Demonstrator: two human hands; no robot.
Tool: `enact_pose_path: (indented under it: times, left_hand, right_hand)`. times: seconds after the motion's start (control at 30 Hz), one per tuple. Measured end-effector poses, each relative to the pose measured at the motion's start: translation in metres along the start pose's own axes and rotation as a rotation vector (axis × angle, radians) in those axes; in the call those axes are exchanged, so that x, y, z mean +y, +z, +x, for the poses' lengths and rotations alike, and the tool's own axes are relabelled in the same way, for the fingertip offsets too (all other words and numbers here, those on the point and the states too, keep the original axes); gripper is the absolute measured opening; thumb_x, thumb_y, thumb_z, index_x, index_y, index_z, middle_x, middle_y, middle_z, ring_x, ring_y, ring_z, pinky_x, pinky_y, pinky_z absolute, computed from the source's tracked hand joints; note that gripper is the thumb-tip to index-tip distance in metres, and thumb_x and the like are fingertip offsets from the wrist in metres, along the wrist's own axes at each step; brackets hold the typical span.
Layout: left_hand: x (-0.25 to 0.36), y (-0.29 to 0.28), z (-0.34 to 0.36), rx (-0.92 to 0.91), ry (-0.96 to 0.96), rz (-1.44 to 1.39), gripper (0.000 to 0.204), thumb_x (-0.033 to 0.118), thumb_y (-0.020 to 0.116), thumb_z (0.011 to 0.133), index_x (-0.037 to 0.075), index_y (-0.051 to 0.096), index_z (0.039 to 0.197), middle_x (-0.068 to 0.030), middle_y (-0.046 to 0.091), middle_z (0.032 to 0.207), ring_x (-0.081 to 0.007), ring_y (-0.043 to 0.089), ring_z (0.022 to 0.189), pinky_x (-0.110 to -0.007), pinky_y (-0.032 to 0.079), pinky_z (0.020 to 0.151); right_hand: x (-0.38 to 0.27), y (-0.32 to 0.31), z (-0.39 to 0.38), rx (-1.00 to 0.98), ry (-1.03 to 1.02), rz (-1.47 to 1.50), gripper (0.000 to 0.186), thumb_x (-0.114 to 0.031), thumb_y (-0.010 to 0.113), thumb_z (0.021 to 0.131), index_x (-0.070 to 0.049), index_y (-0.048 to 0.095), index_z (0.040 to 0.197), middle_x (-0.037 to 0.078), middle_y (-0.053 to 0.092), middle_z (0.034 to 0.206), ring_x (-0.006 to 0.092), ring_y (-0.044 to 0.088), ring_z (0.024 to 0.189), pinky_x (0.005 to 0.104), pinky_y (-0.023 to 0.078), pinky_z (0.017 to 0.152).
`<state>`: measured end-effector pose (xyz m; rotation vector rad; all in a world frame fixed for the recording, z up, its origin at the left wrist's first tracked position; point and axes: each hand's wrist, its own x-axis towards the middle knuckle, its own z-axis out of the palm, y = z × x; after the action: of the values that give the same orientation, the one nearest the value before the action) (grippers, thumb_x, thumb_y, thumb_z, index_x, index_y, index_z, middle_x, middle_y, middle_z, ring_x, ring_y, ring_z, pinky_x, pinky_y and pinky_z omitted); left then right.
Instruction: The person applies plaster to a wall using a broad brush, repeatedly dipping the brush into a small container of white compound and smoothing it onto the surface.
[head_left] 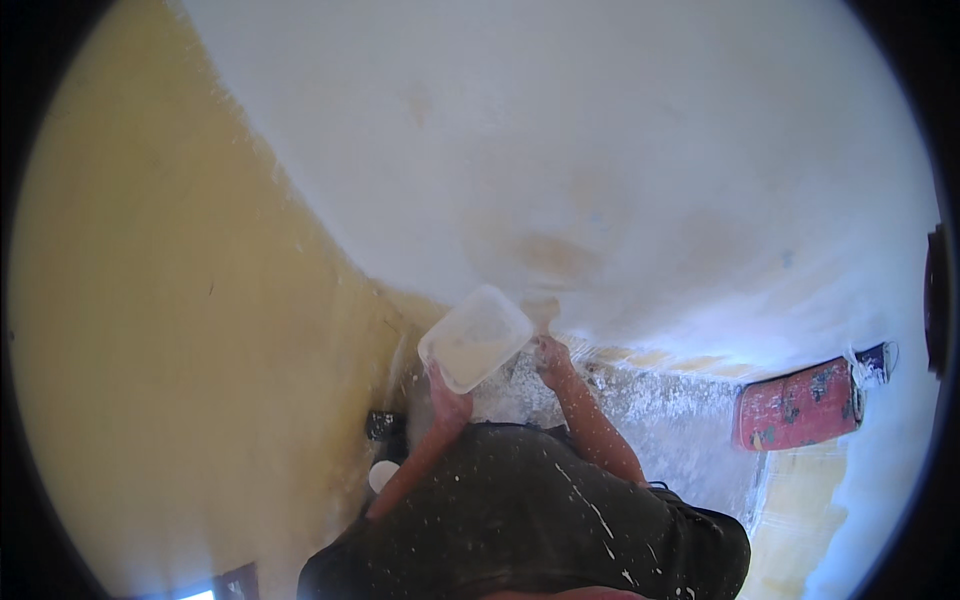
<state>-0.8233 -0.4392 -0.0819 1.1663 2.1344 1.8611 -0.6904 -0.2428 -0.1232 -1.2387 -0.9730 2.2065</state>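
Note:
My left hand [447,396] grips a whitish rectangular plastic tub [452,372] by its near-left edge. The tub is tilted, and a pale, creamy material [482,353] shows inside. Just right of the tub, my right hand [551,362] is closed around the handle of a flat, tan, flared tool [542,313] that looks like a brush. Its flared end points up toward the wall [600,160], which is coated white with faint tan patches.
A yellow wall [170,300] rises on the left. Whitish splashes cover the floor [660,410]. On the right lies a worn red drum [797,405] beside a dark, white-smeared container [872,366]. A round white object [383,475] and a black item [382,425] are near my left forearm.

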Motion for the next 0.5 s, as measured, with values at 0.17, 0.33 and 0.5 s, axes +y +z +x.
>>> enact_pose_path:
  times: [0.17,0.33,0.5]
  left_hand:
    - [-0.047,-0.022,0.044,0.106,-0.34,-0.798,0.054,0.01,0.053,0.09,-0.011,0.031,0.134,-0.0273,0.044,0.133,-0.0383,0.042,0.126,-0.046,0.027,0.109]
    - [-0.001,-0.044,0.085,0.175,-0.671,-1.427,0.06,0.023,0.054,0.093,-0.007,0.028,0.138,-0.0227,0.041,0.137,-0.0338,0.042,0.127,-0.044,0.03,0.109]
    - [-0.082,-0.074,0.074,-0.099,-0.037,-0.153,0.054,0.035,0.042,0.099,0.005,0.03,0.141,-0.0142,0.043,0.139,-0.029,0.044,0.127,-0.041,0.032,0.109]
  right_hand:
    - [-0.078,0.064,-0.019,-0.225,-0.417,-0.102,0.016,-0.016,0.058,0.088,-0.005,0.062,0.099,0.001,0.051,0.075,0.0106,0.045,0.053,0.0272,0.04,0.048]
    - [-0.21,0.166,-0.153,-0.228,-0.621,0.232,0.023,-0.019,0.058,0.091,0.001,0.06,0.102,0.0,0.049,0.065,0.008,0.039,0.047,0.0264,0.039,0.049]
    - [-0.232,0.215,-0.169,-0.271,-0.852,0.122,0.035,-0.034,0.049,0.097,0.0,0.052,0.108,-0.007,0.032,0.047,0.0058,0.029,0.039,0.0257,0.035,0.052]
